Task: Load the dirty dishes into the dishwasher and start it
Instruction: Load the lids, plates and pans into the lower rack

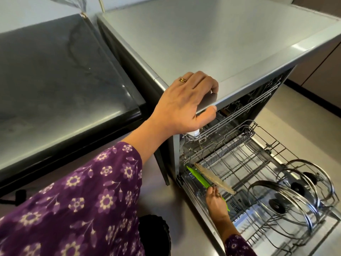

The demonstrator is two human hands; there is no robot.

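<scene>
Dishwasher (221, 43): door open, its lower rack (273, 143) pulled out over the door.
Lids (276, 206): three glass ones, standing upright at the rack's right end.
Your left hand (184, 102): fingers curled over the top front corner, thumb on the edge.
Your right hand (216, 202): fingers pinching a green board (198, 177) at the rack's left side (a tan board (215, 179) lies just beside it).

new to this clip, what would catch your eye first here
The left hand grips the top front corner of the silver dishwasher, upper middle. Below it the pulled-out wire lower rack holds round glass lids with black knobs at lower right, and the right hand meets a flat green board beside a wooden board.
</scene>
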